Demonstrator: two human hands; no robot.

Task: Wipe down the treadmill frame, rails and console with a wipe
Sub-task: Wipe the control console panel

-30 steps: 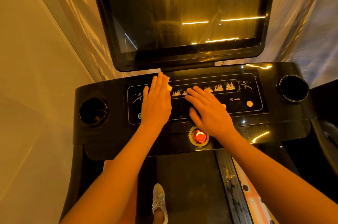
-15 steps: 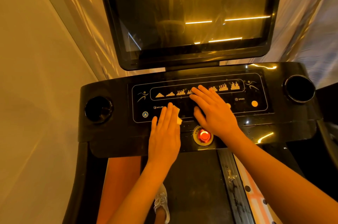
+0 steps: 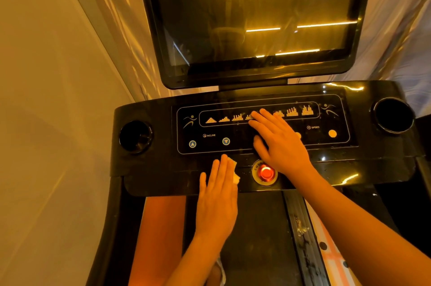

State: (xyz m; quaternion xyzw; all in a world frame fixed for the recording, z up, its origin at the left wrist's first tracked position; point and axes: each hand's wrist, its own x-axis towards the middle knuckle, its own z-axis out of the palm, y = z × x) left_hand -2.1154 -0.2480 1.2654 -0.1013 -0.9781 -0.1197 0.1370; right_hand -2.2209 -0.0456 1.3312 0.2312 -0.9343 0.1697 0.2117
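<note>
Head view (only view).

- The left hand (image 3: 218, 197) is flat, with fingers straight and together, pressing the wipe (image 3: 235, 177) onto the lower lip of the console (image 3: 373, 164). Nothing is pinched. The hand is released and bears down through the undersides of the fingers.
- The wipe shows only as a pale crumpled edge at the hand's 2 o'clock side; the rest is hidden under the fingers. It lies at 9 o'clock from the red stop button (image 3: 267, 172), just beside it. I cannot tell whether they touch.
- The right hand (image 3: 283, 143) is also flat and released, with fingers spread on the control panel (image 3: 210, 127) at 12 to 1 o'clock from the button. It holds nothing; I read it as a brace.
- The screen (image 3: 256, 17) is at 12 o'clock in the frame and the belt (image 3: 256, 239) at 6. One cup holder (image 3: 136, 136) sits at 9 o'clock of the panel.

Handling, my judgement:
- **Wipe:** It looks light, soft and limp, so it should bunch or roll under a dragging hand.
- **Console:** It looks hard and glossy, so the wipe should slide easily, kept in place by downward pressure alone.
- **Hold:** Best is flat fingers over its middle. To refold it, I would pinch the exposed edge at 2 o'clock.
- **Risk:** The stop button and the panel keys are close by, so I would keep pressure light near them.
</note>
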